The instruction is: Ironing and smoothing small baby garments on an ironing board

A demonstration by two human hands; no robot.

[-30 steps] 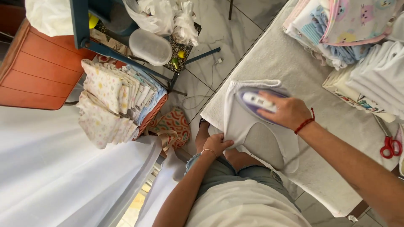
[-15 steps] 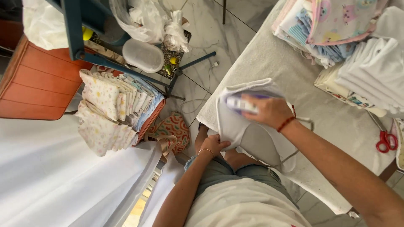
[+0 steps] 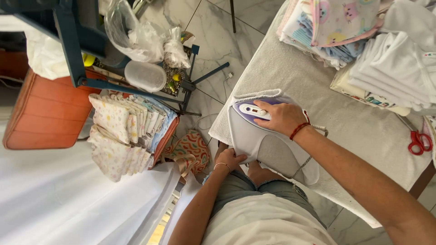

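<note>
My right hand (image 3: 282, 119), with a red string at the wrist, grips the handle of a purple and white iron (image 3: 250, 110). The iron rests on a white cloth (image 3: 254, 141) spread over the near left edge of the grey padded ironing table (image 3: 313, 86). My left hand (image 3: 230, 159) pinches the lower edge of that cloth where it hangs off the table. The iron's cord (image 3: 305, 159) trails down past my right forearm.
Folded patterned and white cloths (image 3: 363, 41) are stacked at the table's far right. Red scissors (image 3: 420, 141) lie at the right edge. To the left stands an orange box (image 3: 47, 113), a stack of folded patterned cloths (image 3: 129, 131) and a blue metal frame (image 3: 72, 50) with plastic bags.
The iron in my right hand has slid left across the white cloth toward the table's edge. My left hand keeps its hold on the cloth's lower edge.
</note>
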